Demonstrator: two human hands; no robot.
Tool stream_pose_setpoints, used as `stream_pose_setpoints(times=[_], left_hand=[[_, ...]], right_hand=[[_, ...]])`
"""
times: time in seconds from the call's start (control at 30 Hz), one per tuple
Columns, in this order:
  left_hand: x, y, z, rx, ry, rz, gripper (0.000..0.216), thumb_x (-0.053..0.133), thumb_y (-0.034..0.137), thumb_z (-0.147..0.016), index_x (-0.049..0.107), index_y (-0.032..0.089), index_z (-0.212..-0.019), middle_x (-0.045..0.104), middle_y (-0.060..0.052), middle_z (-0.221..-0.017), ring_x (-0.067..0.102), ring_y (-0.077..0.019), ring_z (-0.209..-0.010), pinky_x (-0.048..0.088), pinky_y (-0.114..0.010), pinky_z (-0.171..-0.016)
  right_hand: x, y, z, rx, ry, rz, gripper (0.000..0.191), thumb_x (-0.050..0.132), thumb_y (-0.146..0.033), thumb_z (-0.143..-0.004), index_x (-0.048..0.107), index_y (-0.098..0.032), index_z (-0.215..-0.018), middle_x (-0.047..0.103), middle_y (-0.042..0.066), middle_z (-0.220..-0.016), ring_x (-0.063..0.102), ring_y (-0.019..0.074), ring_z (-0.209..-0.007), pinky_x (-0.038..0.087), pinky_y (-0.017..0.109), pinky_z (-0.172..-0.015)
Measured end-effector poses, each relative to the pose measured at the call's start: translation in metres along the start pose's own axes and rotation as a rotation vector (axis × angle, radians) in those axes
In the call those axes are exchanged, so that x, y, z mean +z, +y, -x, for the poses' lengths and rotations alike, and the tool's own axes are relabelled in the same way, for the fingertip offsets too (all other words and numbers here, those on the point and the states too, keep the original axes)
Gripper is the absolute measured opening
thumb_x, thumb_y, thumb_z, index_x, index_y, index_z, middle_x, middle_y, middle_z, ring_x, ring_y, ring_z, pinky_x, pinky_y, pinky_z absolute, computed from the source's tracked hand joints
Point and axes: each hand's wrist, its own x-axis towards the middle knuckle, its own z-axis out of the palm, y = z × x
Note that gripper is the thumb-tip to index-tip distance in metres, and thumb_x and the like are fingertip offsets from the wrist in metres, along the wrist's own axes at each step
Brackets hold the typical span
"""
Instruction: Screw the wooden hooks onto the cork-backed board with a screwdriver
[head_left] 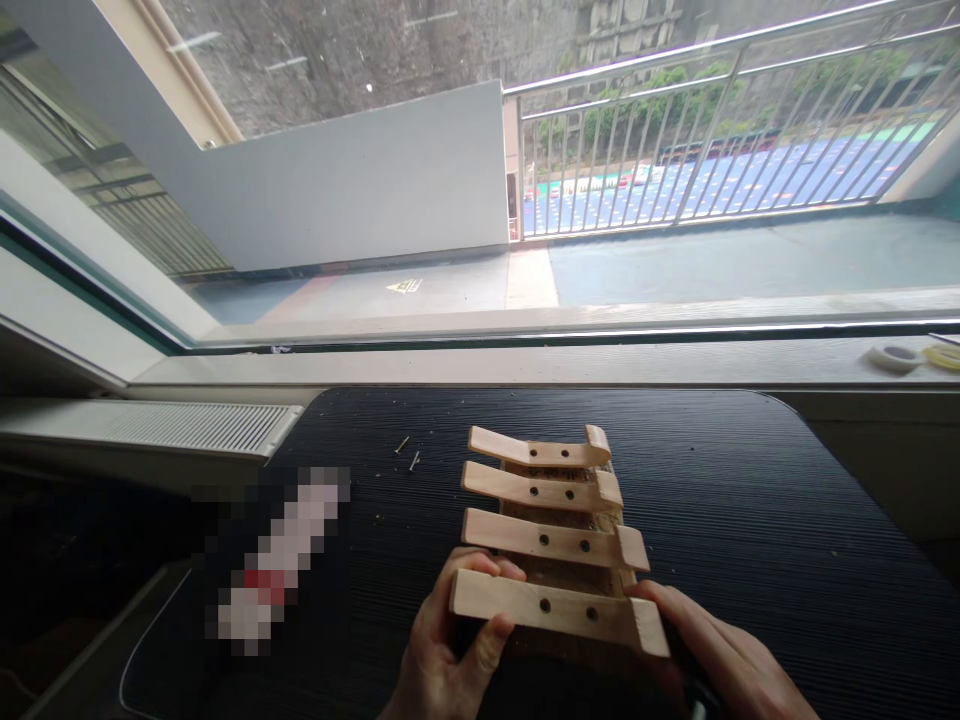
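In the head view, a wooden rack [564, 542] sits at lower centre on a black table [750, 500]. The left hand [442, 630] grips its nearest slat [502, 597]; the right hand [716, 640] touches the right end, grip unclear.

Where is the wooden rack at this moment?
In the head view, the wooden rack is below and right of centre, with its near end between the left hand and the right hand; two loose screws lie left of its far end.

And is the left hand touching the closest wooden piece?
Touching. In the head view, the left hand grips the closest wooden piece, thumb against its near edge.
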Motion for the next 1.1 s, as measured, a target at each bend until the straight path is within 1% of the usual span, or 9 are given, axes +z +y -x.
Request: stream_pose_setpoints(times=[0.1,0.23,0.43,0.47,0.53,0.63,0.7,0.93,1.1], left_hand=[[-0.001,0.002,-0.001,0.02,-0.006,-0.023,0.024,0.058,0.029,-0.083,0.05,0.021,-0.104,0.064,-0.006,-0.101,0.062,-0.02,-0.095,0.048,-0.026,-0.081],[-0.005,0.006,-0.003,0.039,-0.072,-0.088,0.022,0.056,0.026,-0.085,0.049,0.022,-0.106,0.063,-0.006,-0.102,0.062,-0.0188,-0.096,0.048,-0.026,-0.083],[-0.008,0.004,-0.001,0.037,-0.104,-0.121,0.023,0.053,0.023,-0.086,0.046,0.023,-0.109,0.061,-0.006,-0.105,0.06,-0.0187,-0.098,0.047,-0.027,-0.086],[-0.008,0.003,-0.001,0.042,-0.106,-0.128,0.024,0.053,0.022,-0.086,0.046,0.023,-0.109,0.06,-0.006,-0.106,0.06,-0.019,-0.099,0.047,-0.028,-0.086],[-0.009,0.002,0.0,0.053,-0.112,-0.138,0.025,0.053,0.022,-0.086,0.045,0.022,-0.11,0.059,-0.007,-0.108,0.059,-0.0199,-0.101,0.048,-0.028,-0.086],[-0.01,0.002,-0.001,0.053,-0.119,-0.136,0.025,0.053,0.022,-0.086,0.046,0.021,-0.11,0.059,-0.008,-0.109,0.059,-0.0209,-0.102,0.048,-0.03,-0.086],[-0.011,0.003,-0.001,0.039,-0.129,-0.132,0.024,0.053,0.023,-0.086,0.046,0.021,-0.109,0.058,-0.008,-0.11,0.059,-0.0209,-0.1,0.048,-0.031,-0.086],[-0.01,0.008,0.001,0.029,-0.109,-0.143,0.025,0.055,0.027,-0.086,0.048,0.019,-0.109,0.06,-0.009,-0.109,0.056,-0.0221,-0.105,0.046,-0.033,-0.09],[-0.005,0.01,0.003,0.009,-0.084,-0.094,0.026,0.054,0.029,-0.087,0.048,0.018,-0.11,0.061,-0.008,-0.107,0.058,-0.0203,-0.101,0.046,-0.032,-0.09]], right_hand=[[-0.001,-0.001,-0.002,-0.023,0.003,0.001,0.045,0.044,-0.007,-0.082,0.039,-0.023,-0.124,0.068,0.004,-0.1,0.067,0.0144,-0.085,0.053,0.016,-0.067],[-0.005,-0.005,-0.004,-0.008,-0.043,-0.031,0.043,0.043,-0.007,-0.083,0.039,-0.023,-0.123,0.068,0.003,-0.099,0.067,0.0133,-0.085,0.053,0.016,-0.068],[-0.002,-0.005,0.001,0.059,-0.084,-0.033,0.043,0.043,-0.01,-0.083,0.04,-0.023,-0.123,0.068,0.006,-0.103,0.067,0.016,-0.085,0.054,0.02,-0.067],[0.0,-0.005,0.002,0.072,-0.08,-0.026,0.044,0.043,-0.01,-0.082,0.04,-0.024,-0.123,0.068,0.006,-0.102,0.068,0.016,-0.083,0.054,0.02,-0.066],[0.005,-0.007,0.004,0.118,-0.044,-0.006,0.043,0.041,-0.01,-0.08,0.04,-0.024,-0.121,0.07,0.003,-0.091,0.068,0.0151,-0.074,0.053,0.02,-0.06],[0.012,-0.012,0.005,0.222,0.021,0.043,0.036,0.041,-0.014,-0.081,0.042,-0.024,-0.115,0.069,-0.001,-0.073,0.067,0.0159,-0.06,0.049,0.02,-0.048],[0.015,-0.015,0.005,0.249,0.013,0.095,0.033,0.044,-0.017,-0.081,0.042,-0.024,-0.112,0.068,-0.001,-0.069,0.067,0.0172,-0.057,0.045,0.021,-0.044],[0.025,-0.02,0.003,0.308,0.009,0.366,0.025,0.042,-0.023,-0.083,0.04,-0.022,-0.108,0.068,0.0,-0.066,0.066,0.0209,-0.054,0.042,0.026,-0.046],[0.024,-0.028,-0.001,0.411,-0.068,0.46,0.021,0.042,-0.021,-0.082,0.041,-0.021,-0.102,0.069,0.001,-0.065,0.066,0.0225,-0.056,0.039,0.027,-0.047]])
